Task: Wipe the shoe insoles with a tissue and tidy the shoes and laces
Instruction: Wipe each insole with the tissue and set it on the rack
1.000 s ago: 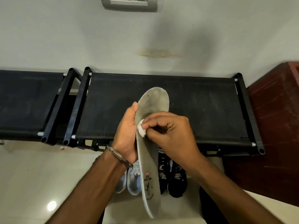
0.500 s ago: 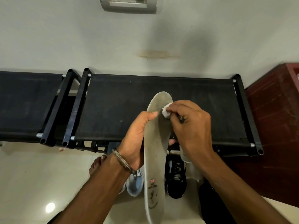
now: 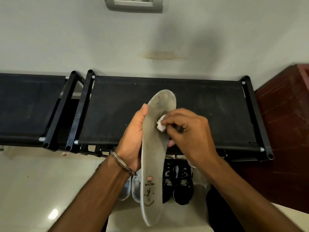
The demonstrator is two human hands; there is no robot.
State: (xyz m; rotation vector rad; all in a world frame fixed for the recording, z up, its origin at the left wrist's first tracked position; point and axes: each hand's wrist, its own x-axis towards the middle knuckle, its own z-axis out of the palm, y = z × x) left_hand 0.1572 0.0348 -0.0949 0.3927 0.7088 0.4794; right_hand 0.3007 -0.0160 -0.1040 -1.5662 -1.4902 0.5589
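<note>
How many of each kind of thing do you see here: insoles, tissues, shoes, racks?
Insole: 1
Tissue: 1
Black shoes: 2
Pale shoes: 2, partly hidden
Black racks: 2
Total: 8

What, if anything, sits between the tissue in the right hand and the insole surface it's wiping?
Nothing visible. The right hand pinches the tissue straight against the insole; the left hand grips only its left edge and back.

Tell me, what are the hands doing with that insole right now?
Left hand grips the insole upright at mid-length. Right hand pinches a tissue against its upper half. Nothing in the way; shoes sit on the floor below.
</note>
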